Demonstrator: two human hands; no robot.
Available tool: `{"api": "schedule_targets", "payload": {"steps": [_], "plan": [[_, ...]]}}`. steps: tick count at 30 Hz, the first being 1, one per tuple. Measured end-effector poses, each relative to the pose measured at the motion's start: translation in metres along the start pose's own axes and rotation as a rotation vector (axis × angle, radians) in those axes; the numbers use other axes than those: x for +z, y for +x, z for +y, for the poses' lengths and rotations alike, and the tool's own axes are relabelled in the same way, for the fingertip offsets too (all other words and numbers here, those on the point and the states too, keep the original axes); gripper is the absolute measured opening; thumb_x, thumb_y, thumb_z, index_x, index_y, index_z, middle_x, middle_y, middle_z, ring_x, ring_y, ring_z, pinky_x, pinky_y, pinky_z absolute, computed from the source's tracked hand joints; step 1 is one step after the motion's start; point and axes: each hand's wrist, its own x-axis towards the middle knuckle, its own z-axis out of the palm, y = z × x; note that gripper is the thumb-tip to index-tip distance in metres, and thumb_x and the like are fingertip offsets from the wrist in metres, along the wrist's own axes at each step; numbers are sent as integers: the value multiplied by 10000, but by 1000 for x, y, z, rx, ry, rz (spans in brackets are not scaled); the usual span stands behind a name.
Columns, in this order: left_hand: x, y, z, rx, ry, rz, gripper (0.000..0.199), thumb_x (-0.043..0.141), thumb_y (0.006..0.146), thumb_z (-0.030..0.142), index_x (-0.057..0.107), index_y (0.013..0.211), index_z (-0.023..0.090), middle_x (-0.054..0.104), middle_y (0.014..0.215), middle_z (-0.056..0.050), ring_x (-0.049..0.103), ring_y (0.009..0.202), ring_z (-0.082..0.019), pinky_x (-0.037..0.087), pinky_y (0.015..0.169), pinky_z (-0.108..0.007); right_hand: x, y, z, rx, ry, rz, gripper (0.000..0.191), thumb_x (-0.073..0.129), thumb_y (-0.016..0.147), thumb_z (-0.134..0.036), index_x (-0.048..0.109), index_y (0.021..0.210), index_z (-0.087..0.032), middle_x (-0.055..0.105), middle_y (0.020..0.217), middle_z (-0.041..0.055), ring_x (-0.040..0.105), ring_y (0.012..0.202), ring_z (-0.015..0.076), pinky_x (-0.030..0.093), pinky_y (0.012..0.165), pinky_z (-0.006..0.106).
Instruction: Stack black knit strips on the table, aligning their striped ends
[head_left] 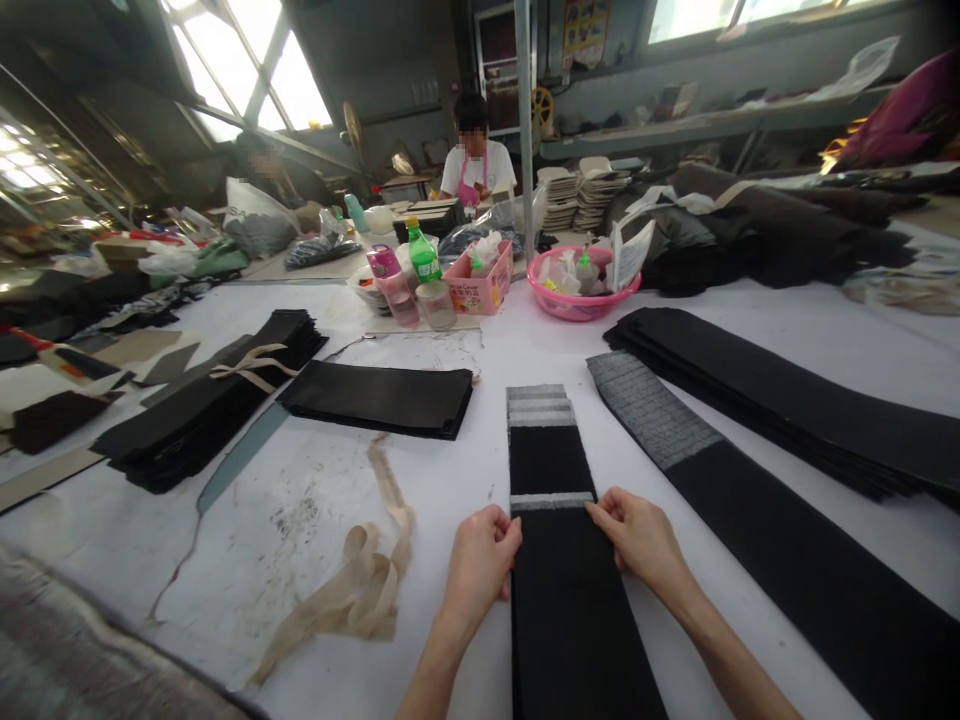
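Observation:
Long black strips with grey end bands lie overlapped in front of me, and the top black strip has its grey band across the far end. My left hand pinches this strip at its left far corner. At the right far corner, my right hand has thumb and fingers closed on the same strip. Beyond it, the grey ends of several more strips show in steps. To the right lies another stack of long black strips, its far end covered by staggered grey bands.
A black strip stack lies far right; a shorter stack and a tied bundle lie left. A beige cloth ribbon curls nearby. Behind are a pink basin, a pink box, a green bottle and a seated person.

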Motion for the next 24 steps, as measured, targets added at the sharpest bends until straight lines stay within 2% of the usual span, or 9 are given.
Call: {"api": "schedule_targets", "payload": {"steps": [24], "plan": [[2, -1, -2, 21, 42, 0, 306, 419, 884, 404, 429, 647, 212, 487, 412, 74, 500, 267, -113, 205, 248, -179, -5, -8, -10, 9, -67, 48, 255, 517, 858, -362, 517, 645, -224, 564, 435, -42, 563, 477, 144, 298, 496, 234]]}}
